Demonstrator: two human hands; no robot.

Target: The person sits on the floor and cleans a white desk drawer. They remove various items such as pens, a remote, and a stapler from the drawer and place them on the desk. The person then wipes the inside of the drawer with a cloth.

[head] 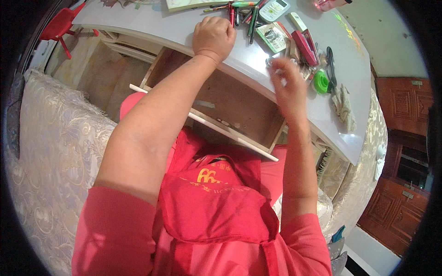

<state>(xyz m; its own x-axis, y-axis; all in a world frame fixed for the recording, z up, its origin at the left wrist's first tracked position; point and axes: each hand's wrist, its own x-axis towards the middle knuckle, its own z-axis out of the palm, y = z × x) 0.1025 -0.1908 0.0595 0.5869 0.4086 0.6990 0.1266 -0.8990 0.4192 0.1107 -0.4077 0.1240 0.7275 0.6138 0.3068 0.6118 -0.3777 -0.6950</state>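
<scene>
My left hand (214,38) rests on the front part of the white tabletop (145,26), its fingers curled and hidden from above, close to several pens and markers (253,24). My right hand (286,79) is blurred over the table's front edge, beside a pile of small items; whether it holds something cannot be made out. Around the pile lie a red stapler (305,48), a green tape roll (320,82), a small box with a green edge (272,36) and a black-handled item (330,67). Below my hands an open wooden drawer (238,100) holds a few small bits near its front.
A white remote control (274,10) and a slim white device (298,21) lie at the back. A knitted glove (343,108) is near the right edge. The drawer front (207,122) juts out over my lap. A red chair (58,29) stands far left, and a patterned sofa (58,138) flanks me.
</scene>
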